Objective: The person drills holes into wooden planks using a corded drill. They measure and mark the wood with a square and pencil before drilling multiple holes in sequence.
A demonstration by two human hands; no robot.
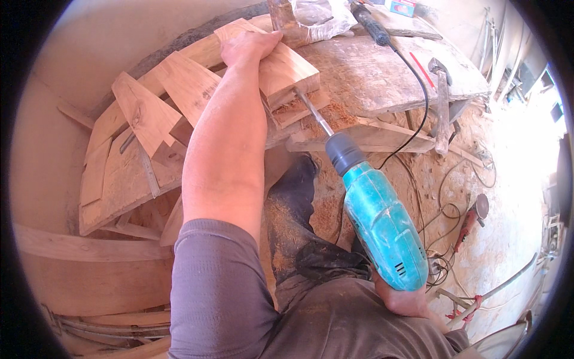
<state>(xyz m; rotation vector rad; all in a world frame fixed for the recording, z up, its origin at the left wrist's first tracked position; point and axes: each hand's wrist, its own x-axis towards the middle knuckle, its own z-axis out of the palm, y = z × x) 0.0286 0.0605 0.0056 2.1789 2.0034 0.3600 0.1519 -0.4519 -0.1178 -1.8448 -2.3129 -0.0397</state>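
My right hand point(403, 299) is closed round the rear of a teal power drill point(385, 221); the drill's body hides most of the fingers. From its black chuck a long metal bit point(314, 110) points away from me, its tip at the near end face of a thick wooden board point(290, 69). Whether the tip is inside the wood or only touching it, I cannot tell. My left hand point(248, 48) holds that board from above, thumb stretched to the right and the other fingers mostly hidden. Sawdust point(338, 113) lies beneath the bit.
More cut boards point(146, 113) lie left on the worn workbench point(382, 78). A hammer point(441, 107), a red stick point(423, 69) and a black corded tool point(371, 24) are on its right side. An angle grinder point(471, 221) and loose cables lie on the dusty floor.
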